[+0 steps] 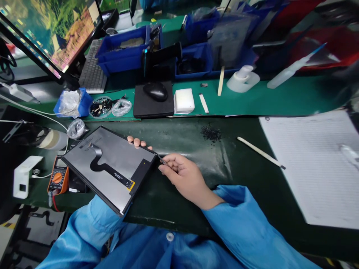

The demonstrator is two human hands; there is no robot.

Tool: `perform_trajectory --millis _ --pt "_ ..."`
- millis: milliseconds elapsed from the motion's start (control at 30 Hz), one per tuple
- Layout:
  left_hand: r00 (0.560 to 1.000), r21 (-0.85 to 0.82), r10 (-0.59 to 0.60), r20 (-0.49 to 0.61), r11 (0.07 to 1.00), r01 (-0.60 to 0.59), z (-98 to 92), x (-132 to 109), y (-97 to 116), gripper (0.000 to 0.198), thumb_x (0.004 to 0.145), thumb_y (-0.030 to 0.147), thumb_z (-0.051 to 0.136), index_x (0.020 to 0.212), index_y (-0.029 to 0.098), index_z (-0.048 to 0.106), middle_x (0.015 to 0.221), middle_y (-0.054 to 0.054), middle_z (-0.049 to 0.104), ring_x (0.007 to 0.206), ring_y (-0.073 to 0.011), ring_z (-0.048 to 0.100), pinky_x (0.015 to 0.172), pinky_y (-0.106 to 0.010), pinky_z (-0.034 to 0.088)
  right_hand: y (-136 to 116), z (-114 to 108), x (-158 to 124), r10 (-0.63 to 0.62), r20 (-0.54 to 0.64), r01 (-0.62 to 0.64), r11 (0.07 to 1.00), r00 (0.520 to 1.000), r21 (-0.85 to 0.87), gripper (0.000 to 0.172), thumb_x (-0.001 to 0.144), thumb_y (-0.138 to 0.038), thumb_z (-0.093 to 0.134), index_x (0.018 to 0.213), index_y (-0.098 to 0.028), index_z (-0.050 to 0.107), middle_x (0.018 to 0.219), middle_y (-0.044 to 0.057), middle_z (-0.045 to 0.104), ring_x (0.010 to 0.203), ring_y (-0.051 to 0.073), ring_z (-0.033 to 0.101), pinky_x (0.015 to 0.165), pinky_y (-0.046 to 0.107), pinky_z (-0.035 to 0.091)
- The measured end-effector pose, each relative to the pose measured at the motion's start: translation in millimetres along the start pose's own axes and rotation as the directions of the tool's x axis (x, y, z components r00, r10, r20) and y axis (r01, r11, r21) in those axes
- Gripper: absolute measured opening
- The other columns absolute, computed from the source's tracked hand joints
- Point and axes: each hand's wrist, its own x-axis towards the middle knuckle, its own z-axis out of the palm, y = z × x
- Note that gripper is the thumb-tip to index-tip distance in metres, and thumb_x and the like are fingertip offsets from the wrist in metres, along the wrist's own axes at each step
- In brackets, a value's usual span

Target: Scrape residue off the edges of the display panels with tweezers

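Note:
A flat grey display panel with black edges and a black ribbon cable is held tilted above the table. My left hand supports it from beneath; only the fingertips show past its far edge, and the palm is hidden. In my right hand a thin metal tool is pinched between thumb and fingers, its tip at the panel's right corner.
Small black scraps lie beyond my right hand. A white stick and lined paper are at the right. An orange multimeter sits left. Behind are a mouse, white pads and blue bins.

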Motion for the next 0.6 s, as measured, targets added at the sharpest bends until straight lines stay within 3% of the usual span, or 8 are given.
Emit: perform_trajectory --millis 200,400,600 --pt "0.999 0.027 0.028 -0.045 0.999 -0.026 6.9 -2.7 -0.9 0.060 0.098 0.060 0.009 0.087 0.019 0.052 0.076 -0.003 0.049 0.073 -0.0161 0.056 0.074 -0.034 0.054 -1.8 3.0 -0.9 0.000 0.000 0.000 0.999 1.000 0.034 0.018 0.087 -0.037 0.059 0.086 -0.020 0.065 0.064 -0.003 0.059 0.048 0.009 0.051 0.046 0.023 0.043" --pt "0.987 0.009 0.060 -0.150 0.998 -0.059 6.2 -0.4 -3.8 0.041 0.100 0.049 0.025 0.085 0.020 0.050 0.072 -0.001 0.045 0.070 -0.0159 0.052 0.072 -0.033 0.049 -1.9 10.9 -0.8 -0.073 -0.081 0.067 0.995 0.994 -0.073 0.016 0.082 -0.035 0.066 0.085 -0.020 0.068 0.062 -0.003 0.061 0.048 0.010 0.052 0.047 0.024 0.042" --pt "0.989 -0.040 0.076 -0.128 0.996 -0.081 2.2 1.2 5.2 0.058 0.103 0.044 0.001 0.086 0.019 0.050 0.073 -0.001 0.048 0.072 -0.0155 0.054 0.075 -0.034 0.049 -6.8 19.3 0.4 -0.209 -0.095 0.177 0.947 0.973 -0.269 0.024 0.092 -0.035 0.056 0.095 -0.020 0.074 0.072 0.002 0.069 0.056 0.013 0.061 0.059 0.027 0.050"
